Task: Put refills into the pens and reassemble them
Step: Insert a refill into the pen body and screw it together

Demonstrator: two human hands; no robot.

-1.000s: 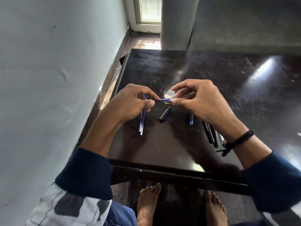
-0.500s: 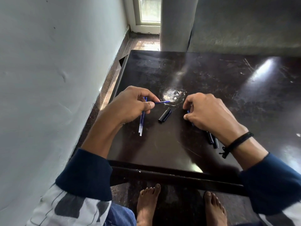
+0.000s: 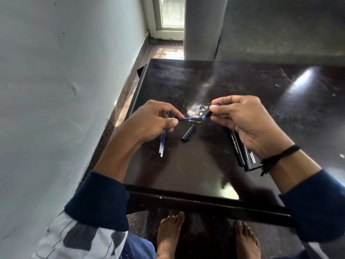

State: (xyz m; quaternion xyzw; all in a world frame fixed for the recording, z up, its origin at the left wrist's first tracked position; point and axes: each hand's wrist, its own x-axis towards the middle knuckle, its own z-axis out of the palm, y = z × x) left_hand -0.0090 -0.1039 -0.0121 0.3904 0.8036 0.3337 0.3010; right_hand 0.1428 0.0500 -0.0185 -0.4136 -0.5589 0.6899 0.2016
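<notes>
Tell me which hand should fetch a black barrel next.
Right, probably. The right hand sits just above the black barrels, though it pinches a blue-tipped piece. The left hand pinches the refill, farther away.

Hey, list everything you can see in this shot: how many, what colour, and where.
table: one, dark and glossy, middle of view
held refill: one, blue, pinched in the left hand, pointing right
spare refills: two, clear and blue, below the left hand
pen tip piece: one, black with a blue end, pinched in the right hand
cap: one, black, on the table between the hands
pen barrels: two, black, on the table under the right hand
loose refill: one, clear, right of the barrels
wristband: one, black, right wrist
left hand: one
right hand: one
feet: two, bare, under the table
</notes>
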